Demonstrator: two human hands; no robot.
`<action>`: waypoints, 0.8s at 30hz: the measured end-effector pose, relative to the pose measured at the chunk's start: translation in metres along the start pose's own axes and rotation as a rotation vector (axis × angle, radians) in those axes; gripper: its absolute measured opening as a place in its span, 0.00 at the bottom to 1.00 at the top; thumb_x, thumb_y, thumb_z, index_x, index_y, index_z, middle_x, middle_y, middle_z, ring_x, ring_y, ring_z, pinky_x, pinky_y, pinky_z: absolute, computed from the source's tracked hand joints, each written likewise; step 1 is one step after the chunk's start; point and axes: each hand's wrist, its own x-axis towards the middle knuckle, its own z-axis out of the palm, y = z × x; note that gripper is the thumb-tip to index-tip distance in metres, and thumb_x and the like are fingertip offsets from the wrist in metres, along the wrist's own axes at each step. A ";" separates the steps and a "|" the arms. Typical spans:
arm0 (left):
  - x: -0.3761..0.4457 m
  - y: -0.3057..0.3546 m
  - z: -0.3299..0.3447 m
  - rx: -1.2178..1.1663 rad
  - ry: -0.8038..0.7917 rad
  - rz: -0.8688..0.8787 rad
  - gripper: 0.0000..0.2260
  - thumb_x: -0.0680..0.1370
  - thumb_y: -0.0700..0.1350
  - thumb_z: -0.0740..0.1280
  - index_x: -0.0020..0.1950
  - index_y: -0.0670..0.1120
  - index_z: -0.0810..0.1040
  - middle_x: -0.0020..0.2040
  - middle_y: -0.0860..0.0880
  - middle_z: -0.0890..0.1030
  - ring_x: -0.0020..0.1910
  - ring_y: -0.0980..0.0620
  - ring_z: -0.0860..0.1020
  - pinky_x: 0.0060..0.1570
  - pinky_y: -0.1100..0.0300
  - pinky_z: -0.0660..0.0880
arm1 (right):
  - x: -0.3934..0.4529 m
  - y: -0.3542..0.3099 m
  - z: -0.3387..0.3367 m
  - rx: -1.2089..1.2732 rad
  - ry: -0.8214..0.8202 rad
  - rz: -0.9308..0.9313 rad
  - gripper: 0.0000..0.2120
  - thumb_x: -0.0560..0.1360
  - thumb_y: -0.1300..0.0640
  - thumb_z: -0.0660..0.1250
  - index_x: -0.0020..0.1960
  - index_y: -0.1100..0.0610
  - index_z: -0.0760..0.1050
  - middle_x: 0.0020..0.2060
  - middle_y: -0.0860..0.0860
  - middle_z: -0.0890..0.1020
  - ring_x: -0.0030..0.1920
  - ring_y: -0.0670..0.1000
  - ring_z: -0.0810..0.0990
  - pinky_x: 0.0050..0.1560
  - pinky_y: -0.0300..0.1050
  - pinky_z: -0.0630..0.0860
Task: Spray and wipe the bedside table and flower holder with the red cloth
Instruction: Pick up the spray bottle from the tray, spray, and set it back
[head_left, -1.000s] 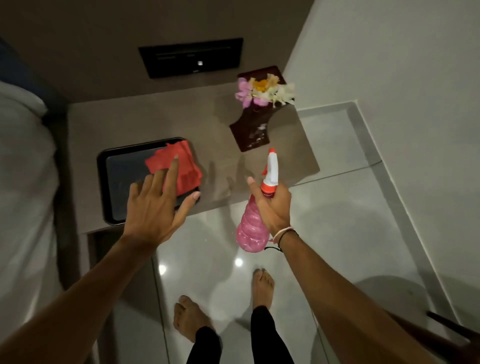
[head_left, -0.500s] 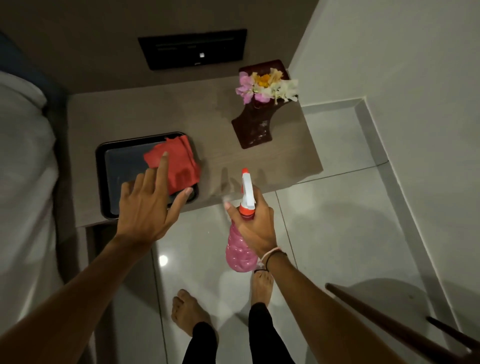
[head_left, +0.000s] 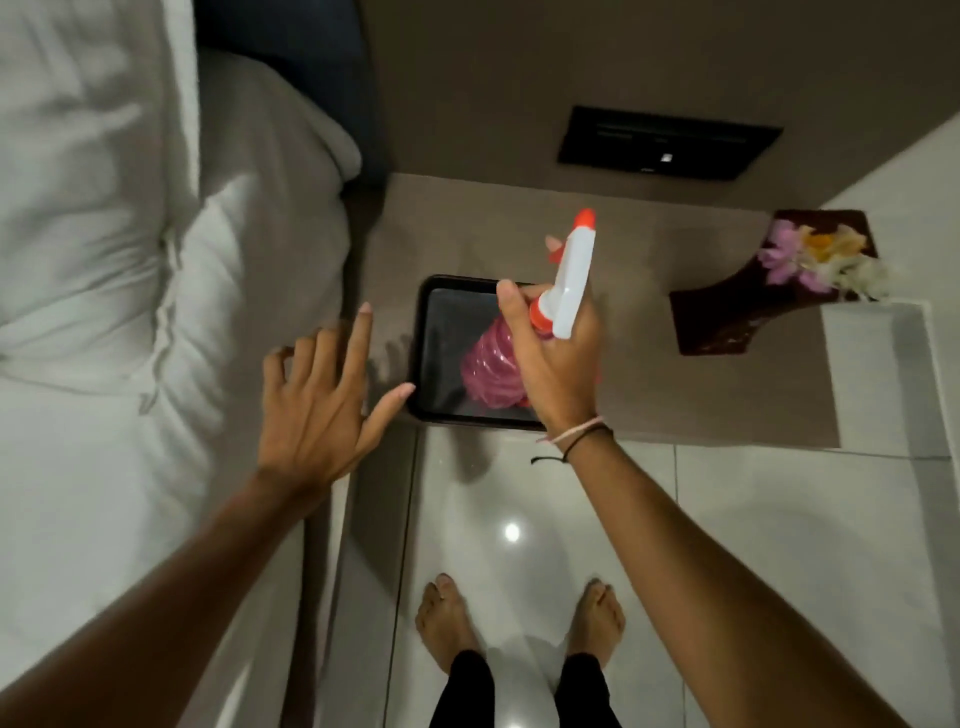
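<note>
The right hand (head_left: 558, 364) grips the spray bottle (head_left: 524, 332) above the tray (head_left: 431, 358), nozzle aimed at the surface (head_left: 639, 384) behind it. The left hand (head_left: 322, 400) hangs open and empty beside the tray, toward the bed (head_left: 104, 260). The cloth is hidden, perhaps under the bottle. A good spray would mist the bare surface lightly, then the holder (head_left: 727, 322), well right of the tray, sparing its flowers (head_left: 821, 260).

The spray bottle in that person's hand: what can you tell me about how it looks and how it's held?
The spray bottle has a ribbed, glossy pink body that looks like plastic, a red collar, a white trigger head and a red nozzle tip. The right hand grips its neck, one finger at the trigger. It is tilted, nozzle pointing away over the table, its body hanging above the black tray. Nothing else touches it.
</note>
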 end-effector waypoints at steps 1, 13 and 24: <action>-0.001 -0.005 0.003 0.011 0.000 -0.005 0.38 0.80 0.70 0.47 0.82 0.45 0.56 0.65 0.37 0.75 0.57 0.38 0.75 0.56 0.44 0.70 | 0.008 0.004 0.011 0.004 -0.004 -0.019 0.19 0.75 0.53 0.74 0.59 0.66 0.75 0.45 0.38 0.82 0.43 0.40 0.82 0.49 0.30 0.78; 0.005 -0.024 0.031 0.016 -0.055 0.012 0.39 0.80 0.70 0.45 0.82 0.45 0.57 0.72 0.37 0.72 0.66 0.38 0.74 0.62 0.40 0.71 | 0.034 0.051 0.076 -0.043 -0.145 -0.074 0.32 0.74 0.51 0.74 0.73 0.60 0.67 0.34 0.43 0.79 0.36 0.40 0.80 0.48 0.26 0.76; -0.009 0.000 0.039 0.006 -0.027 0.025 0.41 0.78 0.72 0.46 0.83 0.48 0.49 0.82 0.37 0.57 0.81 0.39 0.59 0.74 0.35 0.60 | 0.008 0.070 0.005 -0.317 -0.406 -0.048 0.53 0.66 0.48 0.80 0.80 0.56 0.53 0.69 0.52 0.75 0.69 0.49 0.74 0.68 0.37 0.71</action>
